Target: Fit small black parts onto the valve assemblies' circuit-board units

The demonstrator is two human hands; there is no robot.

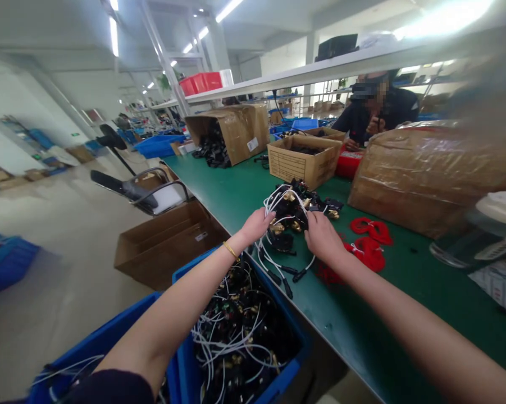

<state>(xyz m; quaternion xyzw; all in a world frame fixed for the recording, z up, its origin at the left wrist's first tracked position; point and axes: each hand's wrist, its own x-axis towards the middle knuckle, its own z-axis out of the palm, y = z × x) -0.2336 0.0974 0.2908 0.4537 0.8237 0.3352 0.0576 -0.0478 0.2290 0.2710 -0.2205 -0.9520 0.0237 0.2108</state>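
On the green table lies a pile of black parts with brass fittings and white cables ending in black connectors. My left hand is closed around several of the white cables at the pile's left side. My right hand reaches into the pile's right side with its fingers curled on a black part; exactly what it grips is partly hidden. Bundles of red wire lie just right of my right hand. Below the table edge, a blue bin holds many similar black parts with white cables.
A tipped cardboard box spills black pieces at the back left. An open carton and a large taped box stand behind the pile. A lidded cup is at right. Across the table sits a person. An empty-looking carton is left.
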